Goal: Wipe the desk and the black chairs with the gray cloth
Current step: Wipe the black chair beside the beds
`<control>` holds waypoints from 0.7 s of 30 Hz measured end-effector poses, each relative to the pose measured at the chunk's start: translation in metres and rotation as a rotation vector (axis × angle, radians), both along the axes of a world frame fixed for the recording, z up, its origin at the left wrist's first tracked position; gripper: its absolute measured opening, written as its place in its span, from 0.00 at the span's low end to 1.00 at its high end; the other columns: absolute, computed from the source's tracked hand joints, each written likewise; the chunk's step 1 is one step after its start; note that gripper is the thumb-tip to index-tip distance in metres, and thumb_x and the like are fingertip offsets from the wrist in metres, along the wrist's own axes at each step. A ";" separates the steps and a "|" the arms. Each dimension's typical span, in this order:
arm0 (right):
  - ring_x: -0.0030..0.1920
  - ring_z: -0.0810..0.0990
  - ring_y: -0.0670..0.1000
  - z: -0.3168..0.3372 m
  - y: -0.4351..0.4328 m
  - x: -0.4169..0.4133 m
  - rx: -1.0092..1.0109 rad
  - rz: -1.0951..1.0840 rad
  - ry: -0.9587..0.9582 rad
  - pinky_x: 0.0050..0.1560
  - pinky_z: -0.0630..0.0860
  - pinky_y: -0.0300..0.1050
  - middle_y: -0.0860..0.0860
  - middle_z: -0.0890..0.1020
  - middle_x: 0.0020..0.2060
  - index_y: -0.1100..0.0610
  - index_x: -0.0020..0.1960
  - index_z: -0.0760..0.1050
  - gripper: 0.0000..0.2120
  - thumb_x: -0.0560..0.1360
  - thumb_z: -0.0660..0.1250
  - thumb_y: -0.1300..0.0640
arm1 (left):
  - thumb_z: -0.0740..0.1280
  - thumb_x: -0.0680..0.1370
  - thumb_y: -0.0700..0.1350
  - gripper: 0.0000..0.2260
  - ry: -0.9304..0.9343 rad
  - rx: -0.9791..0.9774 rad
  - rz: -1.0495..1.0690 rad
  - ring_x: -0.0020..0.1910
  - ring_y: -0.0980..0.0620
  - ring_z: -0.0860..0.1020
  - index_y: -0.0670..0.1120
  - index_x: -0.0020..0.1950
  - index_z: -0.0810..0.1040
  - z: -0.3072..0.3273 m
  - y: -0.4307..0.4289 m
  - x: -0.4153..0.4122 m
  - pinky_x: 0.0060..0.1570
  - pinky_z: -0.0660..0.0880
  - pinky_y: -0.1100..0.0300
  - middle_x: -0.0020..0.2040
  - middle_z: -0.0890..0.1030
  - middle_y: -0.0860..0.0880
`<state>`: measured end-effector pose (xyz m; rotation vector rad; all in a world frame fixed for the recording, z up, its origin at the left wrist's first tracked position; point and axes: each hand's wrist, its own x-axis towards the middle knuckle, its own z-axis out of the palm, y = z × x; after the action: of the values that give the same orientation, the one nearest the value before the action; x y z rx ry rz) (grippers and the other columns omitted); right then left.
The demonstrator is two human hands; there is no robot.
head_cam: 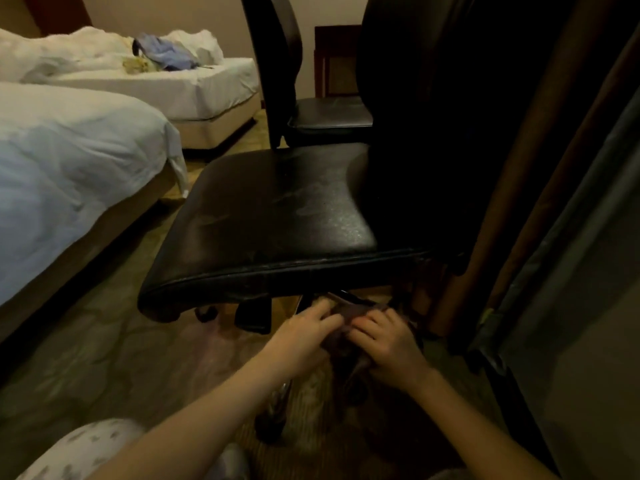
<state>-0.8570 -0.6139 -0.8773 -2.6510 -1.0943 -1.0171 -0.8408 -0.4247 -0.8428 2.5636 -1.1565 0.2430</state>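
Dim bedroom with patterned carpet [104, 348]; view from low down, beside a black office chair. Left hand [304, 336] and right hand [388, 344] meet below the front edge of the near chair's seat [277, 216], fingers curled and closed around a dark, bunched gray cloth [341, 336] held between them — the cloth is pressed against the chair's underframe, though shadow hides exactly which part it touches. Both forearms reach forward from the lower edge of the view and converge on the cloth; the wrists are roughly level, the knuckles facing up. Directly above the hands, the seat's padded front rim overhangs them. Just left of the left hand a black lever or bracket [252, 317] hangs under the seat. Below the hands, the chair's base and legs [277, 407] stand on the carpet. Right of the right hand, close by, stand dark curtains [540, 168], leaving little room on that side. Left of the hands the carpet lies open as far as the near bed [69, 168]. Beyond the seat — a second black chair [322, 116] and a far bed [194, 84].
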 end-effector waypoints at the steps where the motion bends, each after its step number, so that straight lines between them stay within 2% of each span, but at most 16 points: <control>1: 0.44 0.71 0.53 0.015 -0.012 0.002 0.040 -0.028 -0.045 0.41 0.62 0.46 0.54 0.82 0.43 0.54 0.53 0.70 0.13 0.76 0.56 0.47 | 0.63 0.72 0.48 0.07 -0.055 -0.110 -0.043 0.39 0.48 0.75 0.49 0.48 0.68 0.012 -0.012 0.006 0.33 0.72 0.58 0.43 0.73 0.45; 3: 0.44 0.71 0.55 0.043 -0.037 0.004 0.152 -0.080 -0.163 0.40 0.63 0.47 0.57 0.83 0.43 0.56 0.52 0.71 0.16 0.80 0.50 0.46 | 0.66 0.69 0.45 0.09 -0.118 -0.245 -0.110 0.39 0.51 0.70 0.48 0.46 0.69 0.040 -0.040 0.019 0.35 0.69 0.59 0.41 0.72 0.45; 7: 0.47 0.71 0.56 0.079 -0.078 0.013 0.344 -0.292 -0.394 0.42 0.64 0.47 0.57 0.77 0.49 0.57 0.53 0.71 0.14 0.79 0.56 0.48 | 0.64 0.69 0.43 0.13 -0.224 -0.320 -0.192 0.43 0.47 0.75 0.43 0.53 0.78 0.094 -0.098 0.039 0.40 0.72 0.58 0.45 0.75 0.42; 9: 0.48 0.70 0.57 0.079 -0.088 0.021 0.402 -0.445 -0.332 0.42 0.63 0.48 0.58 0.78 0.49 0.57 0.54 0.70 0.13 0.74 0.59 0.51 | 0.63 0.72 0.42 0.14 -0.224 -0.230 -0.149 0.47 0.42 0.76 0.42 0.56 0.78 0.105 -0.119 0.052 0.43 0.76 0.55 0.49 0.75 0.41; 11: 0.48 0.69 0.57 0.059 -0.084 0.024 0.413 -0.566 -0.169 0.43 0.63 0.49 0.60 0.81 0.48 0.57 0.54 0.68 0.17 0.67 0.59 0.52 | 0.62 0.75 0.41 0.14 -0.170 -0.130 -0.099 0.52 0.39 0.74 0.42 0.58 0.78 0.096 -0.134 0.060 0.49 0.76 0.47 0.53 0.74 0.39; 12: 0.47 0.69 0.56 0.044 -0.079 0.024 0.459 -0.601 -0.052 0.44 0.63 0.49 0.61 0.81 0.47 0.57 0.54 0.67 0.19 0.64 0.58 0.52 | 0.60 0.75 0.42 0.14 -0.172 -0.091 -0.118 0.53 0.37 0.74 0.41 0.57 0.79 0.084 -0.138 0.060 0.49 0.76 0.46 0.54 0.75 0.38; 15: 0.47 0.73 0.59 0.003 -0.065 0.009 0.753 -0.627 0.260 0.47 0.67 0.46 0.64 0.80 0.44 0.59 0.55 0.70 0.25 0.61 0.57 0.50 | 0.56 0.74 0.44 0.16 -0.239 0.080 -0.216 0.56 0.39 0.76 0.41 0.52 0.81 0.053 -0.149 0.050 0.46 0.78 0.52 0.53 0.77 0.40; 17: 0.50 0.78 0.59 -0.009 -0.063 -0.006 0.824 -0.623 0.371 0.51 0.69 0.45 0.62 0.81 0.47 0.59 0.58 0.74 0.28 0.62 0.56 0.47 | 0.58 0.77 0.41 0.14 -0.221 0.231 -0.215 0.61 0.42 0.73 0.42 0.58 0.78 0.044 -0.155 0.046 0.53 0.76 0.53 0.58 0.74 0.42; 19: 0.44 0.77 0.55 -0.001 -0.068 -0.017 0.837 -0.600 0.282 0.43 0.68 0.43 0.56 0.80 0.41 0.52 0.50 0.74 0.17 0.64 0.58 0.49 | 0.59 0.78 0.41 0.16 -0.074 0.317 -0.190 0.63 0.43 0.70 0.45 0.65 0.74 0.047 -0.159 0.045 0.59 0.72 0.49 0.61 0.71 0.43; 21: 0.41 0.71 0.51 0.025 -0.075 -0.018 0.878 -0.599 0.091 0.39 0.66 0.44 0.55 0.79 0.37 0.56 0.45 0.75 0.13 0.65 0.60 0.51 | 0.57 0.76 0.42 0.17 -0.075 0.115 -0.226 0.58 0.42 0.72 0.45 0.64 0.75 0.063 -0.164 0.046 0.57 0.73 0.48 0.57 0.73 0.42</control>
<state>-0.8752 -0.6887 -0.8527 -2.2156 0.2123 -1.0843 -0.7949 -0.5887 -0.7796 2.5097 -1.5153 0.2263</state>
